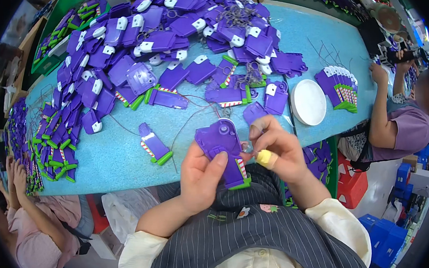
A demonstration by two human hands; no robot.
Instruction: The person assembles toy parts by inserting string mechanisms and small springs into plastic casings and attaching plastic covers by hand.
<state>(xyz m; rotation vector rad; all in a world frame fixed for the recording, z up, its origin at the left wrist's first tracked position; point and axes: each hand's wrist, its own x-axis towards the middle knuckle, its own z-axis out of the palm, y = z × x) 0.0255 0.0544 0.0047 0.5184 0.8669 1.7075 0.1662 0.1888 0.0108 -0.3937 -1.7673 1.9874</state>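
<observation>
My left hand [199, 180] is closed around a purple plastic casing [220, 137] with a green end and a red-and-white striped edge. The thumb presses on its face, and the casing is tilted over my lap at the table's front edge. Close by on the right, my right hand [284, 153] has its fingers pinched together at the casing's side. Something small and shiny shows by the fingertips, too blurred to name. Yellow tape [266, 157] wraps one finger of that hand. A thin wire [186, 122] runs across the table just behind the casing.
Purple casing halves [162, 40] are heaped over the blue table [111, 165], with metal key rings [238, 17] among them. Green-ended pieces [55, 161] pile up at left. A white bowl [308, 102] and a fanned stack of casings [338, 89] stand right. Co-workers sit on both sides.
</observation>
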